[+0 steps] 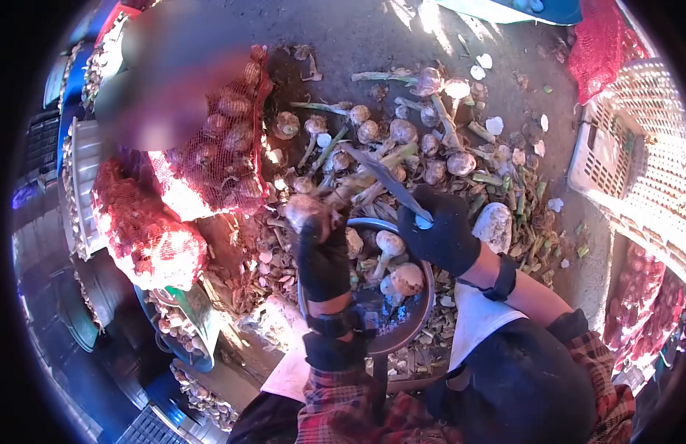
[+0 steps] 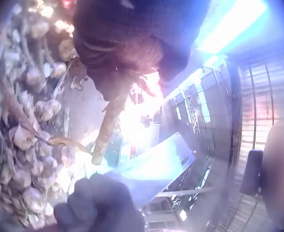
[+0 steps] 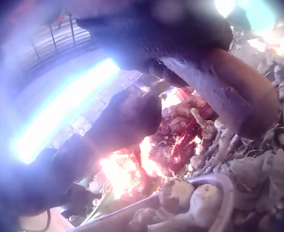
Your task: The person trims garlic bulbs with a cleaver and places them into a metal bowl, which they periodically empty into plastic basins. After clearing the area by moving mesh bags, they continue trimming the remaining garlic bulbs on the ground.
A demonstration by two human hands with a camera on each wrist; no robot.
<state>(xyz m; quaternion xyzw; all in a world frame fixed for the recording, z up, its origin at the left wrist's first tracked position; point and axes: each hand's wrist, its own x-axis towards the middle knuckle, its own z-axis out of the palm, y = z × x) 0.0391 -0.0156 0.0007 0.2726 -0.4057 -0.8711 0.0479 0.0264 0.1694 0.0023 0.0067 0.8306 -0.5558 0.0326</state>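
My left hand [image 1: 322, 255], in a dark glove, grips a garlic bulb [image 1: 303, 210] whose dry stalk [image 2: 105, 130] sticks out past the fingers. My gloved right hand [image 1: 440, 235] holds a knife; its broad blade [image 1: 391, 181] points up and left in the head view, close by the stalk. In the right wrist view the blade [image 3: 219, 87] extends from under the right fingers. Below both hands stands a round basin [image 1: 429, 300] with several trimmed garlic bulbs [image 1: 407, 278] in it. The right hand covers the knife's handle.
Garlic with long stalks [image 1: 402, 132] lies heaped on the floor ahead, among cut stalk pieces [image 1: 520, 192]. Red mesh sacks [image 1: 228, 140] of bulbs stand at left. A pale plastic crate [image 1: 639, 155] is at right. A whitish block [image 1: 494, 226] lies beside the right hand.
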